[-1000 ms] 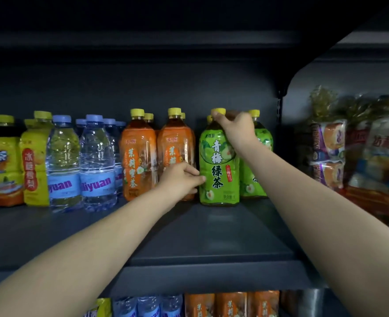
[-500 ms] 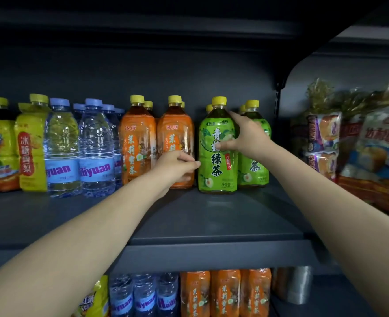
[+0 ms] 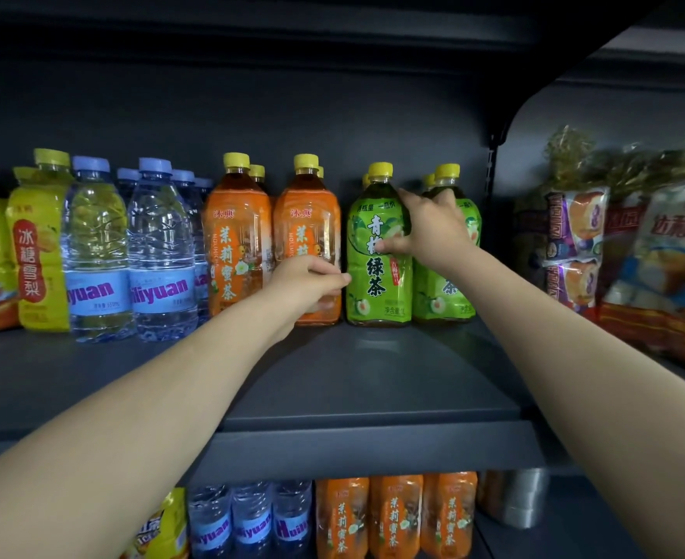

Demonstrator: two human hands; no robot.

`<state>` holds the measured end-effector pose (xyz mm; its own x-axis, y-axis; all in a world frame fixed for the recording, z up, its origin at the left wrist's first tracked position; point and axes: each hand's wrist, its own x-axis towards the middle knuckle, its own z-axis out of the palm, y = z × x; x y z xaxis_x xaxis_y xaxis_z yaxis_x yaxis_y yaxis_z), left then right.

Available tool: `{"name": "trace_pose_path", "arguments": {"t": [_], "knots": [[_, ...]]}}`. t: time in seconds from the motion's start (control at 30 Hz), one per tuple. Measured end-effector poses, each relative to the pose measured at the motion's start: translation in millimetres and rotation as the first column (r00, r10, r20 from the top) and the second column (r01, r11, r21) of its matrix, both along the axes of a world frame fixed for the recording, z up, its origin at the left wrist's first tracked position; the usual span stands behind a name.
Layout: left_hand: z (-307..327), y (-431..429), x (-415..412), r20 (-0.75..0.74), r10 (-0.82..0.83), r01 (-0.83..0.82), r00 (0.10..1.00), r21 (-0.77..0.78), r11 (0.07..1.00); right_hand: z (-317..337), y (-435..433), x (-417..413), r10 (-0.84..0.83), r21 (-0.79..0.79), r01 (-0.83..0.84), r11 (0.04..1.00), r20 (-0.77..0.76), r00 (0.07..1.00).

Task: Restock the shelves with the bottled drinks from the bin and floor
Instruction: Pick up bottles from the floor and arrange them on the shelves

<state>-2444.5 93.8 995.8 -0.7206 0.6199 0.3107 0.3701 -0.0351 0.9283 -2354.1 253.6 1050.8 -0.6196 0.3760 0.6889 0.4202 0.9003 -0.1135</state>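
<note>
A green tea bottle with a yellow cap stands upright on the dark shelf. My right hand grips its upper right side, thumb across the label and fingers reaching behind, in front of a second green tea bottle. My left hand is curled in a loose fist against the lower part of an orange tea bottle. Its fingertips reach the green bottle's left side. More green bottles stand behind, mostly hidden.
Another orange tea bottle, water bottles and yellow drink bottles line the shelf to the left. Snack packs fill the neighbouring bay on the right. The shelf below holds orange tea bottles and water bottles.
My right hand has slid down from the green bottle's cap to its shoulder and label. My left hand stays low by the orange bottle. More of the lower shelf has come into view.
</note>
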Motion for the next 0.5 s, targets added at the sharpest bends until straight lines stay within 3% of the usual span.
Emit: {"name": "trace_pose_path", "arguments": {"t": [0.27, 0.5], "knots": [[-0.6, 1.6, -1.5, 0.005, 0.009, -0.009, 1.000, -0.008, 1.000, -1.2, 3.4, -7.3, -0.098, 0.139, 0.095, 0.986, 0.011, 0.995], [1.1, -5.8, 3.9, 0.046, 0.031, -0.031, 0.998, 0.007, 0.999, -2.0, -5.3, -2.4, -0.106, 0.072, 0.105, 0.992, 0.008, 0.994]]}}
